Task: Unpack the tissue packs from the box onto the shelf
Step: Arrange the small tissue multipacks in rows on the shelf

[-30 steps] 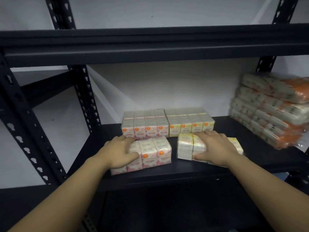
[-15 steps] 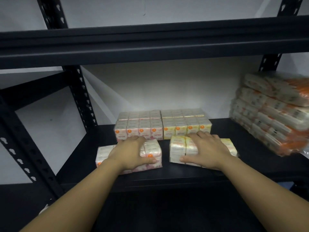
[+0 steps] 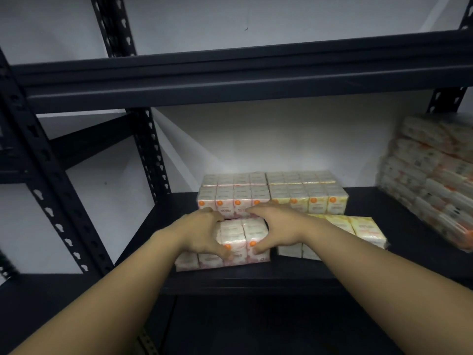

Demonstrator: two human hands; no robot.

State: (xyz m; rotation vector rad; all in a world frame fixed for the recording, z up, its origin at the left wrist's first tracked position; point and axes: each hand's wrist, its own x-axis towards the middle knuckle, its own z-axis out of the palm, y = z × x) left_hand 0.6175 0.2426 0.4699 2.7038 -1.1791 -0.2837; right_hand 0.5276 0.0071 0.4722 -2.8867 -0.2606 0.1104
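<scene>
A plain white wall [image 3: 256, 139] stands behind the rack, marked with a small dark scuff [image 3: 246, 28] high up near the middle.

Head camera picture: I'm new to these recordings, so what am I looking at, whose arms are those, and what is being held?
No machine here: a person wears one camera on the head, looking forward and down at their own bare arms. The left hand and right hand both grip a pink tissue pack at the front of a black metal shelf. Beside it lies a yellow tissue pack. Behind stand a pink block and a yellow block; a blurred stack of packs sits far right.
</scene>
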